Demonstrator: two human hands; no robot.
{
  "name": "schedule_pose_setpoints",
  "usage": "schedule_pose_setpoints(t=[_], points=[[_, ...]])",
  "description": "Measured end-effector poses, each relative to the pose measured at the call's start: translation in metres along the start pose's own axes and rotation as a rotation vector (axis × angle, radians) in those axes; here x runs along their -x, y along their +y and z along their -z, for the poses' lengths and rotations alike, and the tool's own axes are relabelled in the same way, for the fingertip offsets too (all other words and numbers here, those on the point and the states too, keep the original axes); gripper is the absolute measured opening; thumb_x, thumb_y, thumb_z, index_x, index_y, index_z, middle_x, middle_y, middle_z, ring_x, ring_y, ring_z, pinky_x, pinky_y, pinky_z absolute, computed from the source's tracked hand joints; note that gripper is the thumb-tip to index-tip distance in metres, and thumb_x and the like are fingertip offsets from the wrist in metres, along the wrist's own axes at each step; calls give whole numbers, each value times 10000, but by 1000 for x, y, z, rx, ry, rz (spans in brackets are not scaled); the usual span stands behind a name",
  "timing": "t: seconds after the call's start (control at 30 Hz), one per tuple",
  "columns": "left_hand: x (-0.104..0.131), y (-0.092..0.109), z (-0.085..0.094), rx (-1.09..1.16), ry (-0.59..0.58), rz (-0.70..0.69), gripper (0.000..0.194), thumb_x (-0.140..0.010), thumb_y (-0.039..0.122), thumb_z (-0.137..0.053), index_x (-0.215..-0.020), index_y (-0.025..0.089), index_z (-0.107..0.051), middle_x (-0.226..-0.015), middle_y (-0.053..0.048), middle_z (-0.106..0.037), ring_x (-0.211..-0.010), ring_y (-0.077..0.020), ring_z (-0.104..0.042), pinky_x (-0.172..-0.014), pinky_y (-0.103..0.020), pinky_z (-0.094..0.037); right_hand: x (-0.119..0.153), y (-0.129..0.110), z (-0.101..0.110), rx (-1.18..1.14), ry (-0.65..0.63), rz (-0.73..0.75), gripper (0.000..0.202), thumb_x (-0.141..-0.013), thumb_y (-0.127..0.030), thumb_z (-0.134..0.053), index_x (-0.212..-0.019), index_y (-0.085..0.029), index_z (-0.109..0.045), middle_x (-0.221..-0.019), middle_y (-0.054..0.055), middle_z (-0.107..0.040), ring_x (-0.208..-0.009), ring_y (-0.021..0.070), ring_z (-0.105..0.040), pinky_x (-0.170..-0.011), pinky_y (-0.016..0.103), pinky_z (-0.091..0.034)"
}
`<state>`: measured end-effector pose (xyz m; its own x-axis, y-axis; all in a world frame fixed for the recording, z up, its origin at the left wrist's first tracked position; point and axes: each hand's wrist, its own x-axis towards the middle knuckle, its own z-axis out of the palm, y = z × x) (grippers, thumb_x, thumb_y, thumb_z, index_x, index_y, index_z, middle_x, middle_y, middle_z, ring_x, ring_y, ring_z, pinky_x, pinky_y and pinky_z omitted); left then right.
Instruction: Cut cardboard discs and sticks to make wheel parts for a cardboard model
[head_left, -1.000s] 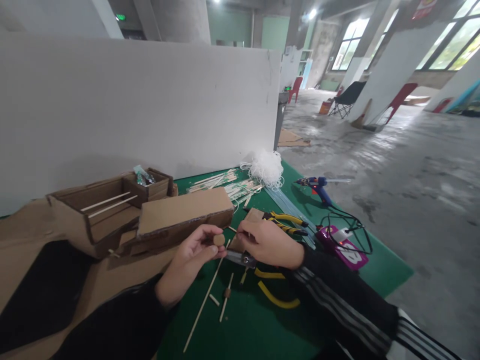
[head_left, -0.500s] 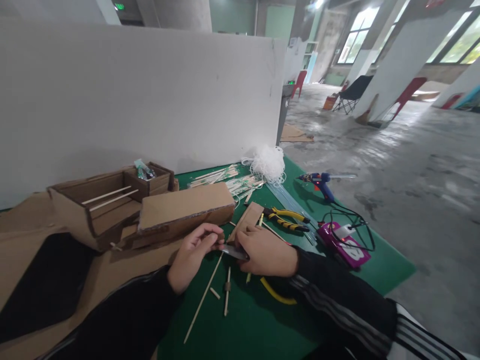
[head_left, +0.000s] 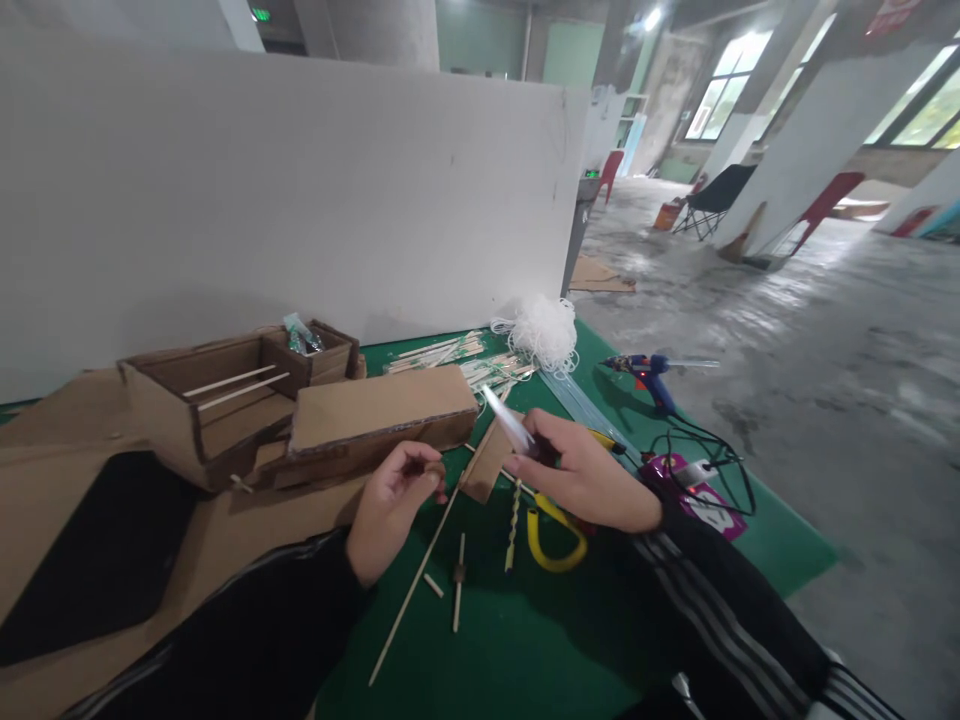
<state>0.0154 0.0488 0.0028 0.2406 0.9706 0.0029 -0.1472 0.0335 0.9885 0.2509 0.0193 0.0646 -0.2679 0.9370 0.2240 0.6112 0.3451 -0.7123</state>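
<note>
My left hand (head_left: 391,505) is closed in a pinch on a small brown cardboard piece (head_left: 435,468), just in front of the long cardboard box (head_left: 382,408). In my right hand (head_left: 596,470) is a blade (head_left: 508,420), raised and pointing up and left over a cardboard strip (head_left: 486,465). Below my hands on the green table lie a long thin wooden stick (head_left: 415,590), a short stick piece (head_left: 433,585) and a stick with a small brown piece around it (head_left: 459,575). Yellow handles (head_left: 559,560) and a drill bit (head_left: 513,530) lie below my right hand.
An open cardboard box (head_left: 161,400) with two sticks across it stands at the left. Beyond my hands are bundled sticks (head_left: 442,348) and white cord (head_left: 544,335). A blue glue gun (head_left: 654,385) and purple power strip (head_left: 724,510) with a black cable occupy the right side.
My right hand has moved right, away from my left hand, lifting the blade and turning its tip upward. My left hand still pinches the small piece. The view has shifted slightly.
</note>
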Motion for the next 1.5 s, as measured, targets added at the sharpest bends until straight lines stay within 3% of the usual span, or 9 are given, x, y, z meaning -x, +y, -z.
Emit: schedule_pose_setpoints(t=[0.13, 0.27, 0.5, 0.67, 0.83, 1.03, 1.27, 1.4, 1.5], points=[[2, -1, -3, -100, -66, 23, 229, -802, 272, -735, -964, 174, -606, -749, 37, -598, -629, -123, -608, -640, -252, -497, 6, 0, -5, -314, 230, 44, 209, -960, -369, -567, -842, -220, -479, -750, -41, -434, -652, 134, -417, -605, 273, -365], [4, -5, -6, -156, -117, 26, 210, -821, 287, -712, -960, 176, -602, -780, 29, -588, -645, -123, -602, -631, -247, -501, 7, 2, -12, -329, 289, 69, 198, -958, -356, -573, -836, -219, -496, -736, -36, -458, -635, 136, -432, -590, 277, -372], [11, -6, -11, -202, -202, 14, 167, -793, 278, -731, -883, 179, -630, -804, 2, -615, -701, -153, -606, -665, -273, -540, 7, 3, -14, -203, 46, 132, 113, -906, -289, -590, -891, -211, -510, -745, -21, -503, -638, 148, -458, -597, 286, -379], [11, -4, -11, -187, -202, 8, 161, -815, 301, -707, -882, 190, -612, -778, 10, -614, -669, -153, -606, -645, -269, -527, 9, 4, -27, -333, -192, 52, 148, -831, -157, -585, -919, -221, -484, -769, -28, -515, -621, 133, -485, -557, 257, -412], [8, -8, -8, -176, -224, -19, 156, -830, 300, -696, -887, 186, -608, -806, -8, -648, -722, -173, -621, -704, -290, -518, 12, 7, -42, -515, -411, -37, 123, -921, -212, -537, -1012, -237, -458, -808, -41, -515, -498, 86, -537, -428, 197, -461], [8, -7, -10, -171, -244, -44, 120, -840, 273, -677, -880, 188, -603, -785, 1, -646, -729, -171, -619, -753, -295, -503, 9, 6, -41, -601, -467, -61, 201, -895, -219, -613, -1058, -218, -494, -919, 0, -559, -550, 85, -540, -426, 184, -463], [9, -5, -11, -171, -218, -37, 163, -827, 317, -699, -871, 189, -607, -704, 14, -628, -652, -165, -598, -682, -285, -490, 8, 9, -38, -918, -720, -172, 316, -898, -163, -621, -1125, -231, -411, -724, -93, -553, -486, 74, -571, -482, 185, -474], [7, -9, -9, -182, -143, -45, 182, -852, 353, -668, -936, 201, -614, -718, 18, -623, -641, -161, -579, -640, -268, -477, 9, 8, -30, -909, -719, -146, 400, -923, -232, -636, -1262, -241, -425, -846, -55, -561, -581, 87, -647, -527, 197, -502], [6, -9, -8, -213, -100, -57, 148, -879, 339, -631, -938, 203, -642, -788, 8, -619, -646, -152, -577, -635, -260, -474, 9, 5, -22, -939, -701, -115, 527, -933, -273, -642, -1372, -258, -353, -857, -43, -580, -677, 127, -705, -569, 212, -527]])
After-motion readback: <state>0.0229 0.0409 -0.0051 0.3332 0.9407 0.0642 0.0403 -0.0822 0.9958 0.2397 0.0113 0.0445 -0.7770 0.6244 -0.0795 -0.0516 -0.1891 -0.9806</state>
